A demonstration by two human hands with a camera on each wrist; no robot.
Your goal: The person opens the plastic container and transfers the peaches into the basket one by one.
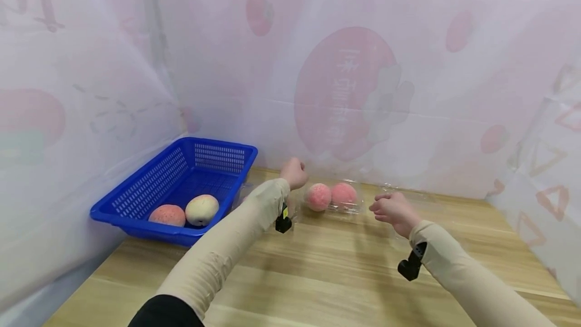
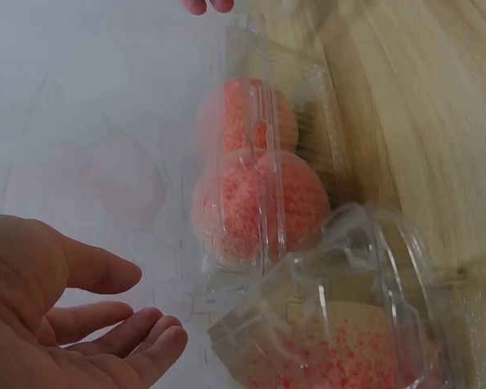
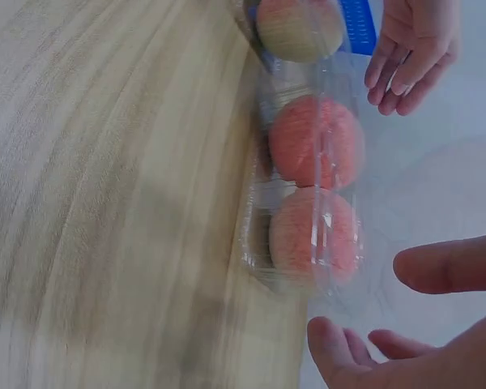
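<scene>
Two pink peaches, one at left [image 1: 318, 197] and one at right [image 1: 343, 195], sit inside a clear plastic clamshell box [image 3: 263, 267] near the back wall. My left hand [image 1: 295, 173] hovers by the box's left end, its fingers loosely bent around nothing in the left wrist view. Off the other end is my right hand [image 1: 395, 212], thumb and fingers apart and holding nothing. A second clear box [image 2: 356, 243] with a speckled peach [image 2: 332, 352] stands beside the first; my left forearm partly hides it in the head view.
At the left stands a blue plastic basket [image 1: 247, 151] holding a reddish peach [image 1: 167, 215] and a pale one [image 1: 201, 209]. More clear plastic [image 1: 419, 197] lies behind my right hand. A printed sheet [image 1: 436, 90] hangs behind the wooden table [image 1: 317, 286].
</scene>
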